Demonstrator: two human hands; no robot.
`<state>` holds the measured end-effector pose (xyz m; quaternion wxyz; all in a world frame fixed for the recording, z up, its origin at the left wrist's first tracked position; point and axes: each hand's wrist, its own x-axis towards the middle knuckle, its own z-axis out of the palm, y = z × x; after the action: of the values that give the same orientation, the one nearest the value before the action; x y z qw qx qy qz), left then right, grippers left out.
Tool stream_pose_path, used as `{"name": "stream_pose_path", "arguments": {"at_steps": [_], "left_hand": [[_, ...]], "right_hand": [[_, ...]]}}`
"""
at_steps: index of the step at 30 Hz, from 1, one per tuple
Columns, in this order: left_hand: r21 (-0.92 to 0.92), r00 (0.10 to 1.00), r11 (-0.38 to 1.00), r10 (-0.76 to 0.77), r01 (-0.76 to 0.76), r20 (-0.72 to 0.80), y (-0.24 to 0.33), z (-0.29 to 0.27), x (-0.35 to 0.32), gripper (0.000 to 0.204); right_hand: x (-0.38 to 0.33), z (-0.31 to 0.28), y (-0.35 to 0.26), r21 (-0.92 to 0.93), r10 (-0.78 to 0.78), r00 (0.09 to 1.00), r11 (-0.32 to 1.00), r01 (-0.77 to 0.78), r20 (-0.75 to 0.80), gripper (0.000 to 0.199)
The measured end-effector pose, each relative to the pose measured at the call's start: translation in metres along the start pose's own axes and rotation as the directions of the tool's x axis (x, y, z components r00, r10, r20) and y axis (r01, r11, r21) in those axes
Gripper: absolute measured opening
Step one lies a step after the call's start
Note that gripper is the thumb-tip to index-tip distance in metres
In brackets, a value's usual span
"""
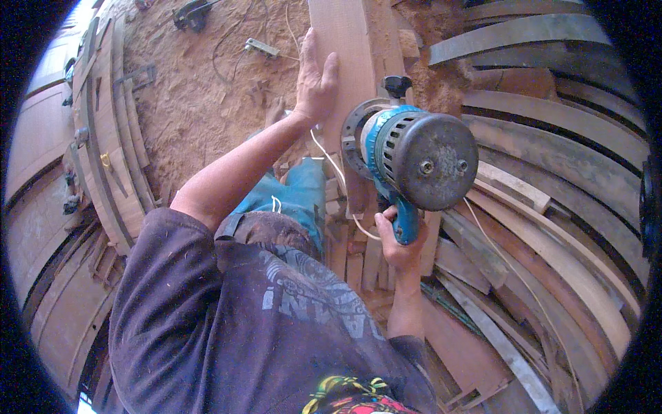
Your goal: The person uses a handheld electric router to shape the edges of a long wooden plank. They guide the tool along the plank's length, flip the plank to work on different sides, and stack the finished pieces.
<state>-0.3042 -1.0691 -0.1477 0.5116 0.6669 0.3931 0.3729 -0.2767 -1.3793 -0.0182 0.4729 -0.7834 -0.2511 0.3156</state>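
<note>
A blue and grey electric router (414,155) lies tilted on its side, with its round base against a long reddish-brown wooden board (352,65). My right hand (400,245) is closed around the router's blue side handle. The black knob (396,84) on its far side is untouched. My left hand (318,86) lies on the left edge of the board, fingers stretched forward and thumb apart, farther up than the router. The bit and the contact between base and board are hidden behind the router's body.
Stacks of long planks (552,131) fill the right side. More boards (103,138) lie along the left. Sawdust (186,90) covers the floor, with a power strip (262,47) and loose cords. A white cable (331,162) runs between me and the board. A dark tool (195,14) lies far left.
</note>
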Motion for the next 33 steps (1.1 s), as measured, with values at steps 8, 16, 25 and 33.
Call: {"name": "stream_pose_path", "arguments": {"at_steps": [8,16,25,33], "left_hand": [[-0.064,0.997,0.995,-0.075,0.076,0.021,0.005,-0.001,-0.002,0.066],[-0.017,1.0,1.0,-0.02,0.02,-0.011,-0.003,-0.002,0.001,0.064],[-0.047,0.999,0.998,-0.049,0.049,-0.01,-0.004,-0.005,-0.003,0.064],[-0.012,1.0,1.0,-0.022,0.022,-0.016,-0.007,-0.008,-0.002,0.063]], "right_hand": [[0.009,0.002,-0.002,0.025,0.071,0.997,0.997,-0.071,-0.026,0.011],[0.021,0.015,-0.007,-0.021,-0.011,0.998,1.0,0.01,-0.06,0.012],[0.025,0.02,-0.003,-0.007,0.047,0.997,0.999,-0.048,-0.064,0.012],[0.035,0.025,-0.008,0.043,0.034,0.996,0.999,-0.031,-0.079,0.012]]}}
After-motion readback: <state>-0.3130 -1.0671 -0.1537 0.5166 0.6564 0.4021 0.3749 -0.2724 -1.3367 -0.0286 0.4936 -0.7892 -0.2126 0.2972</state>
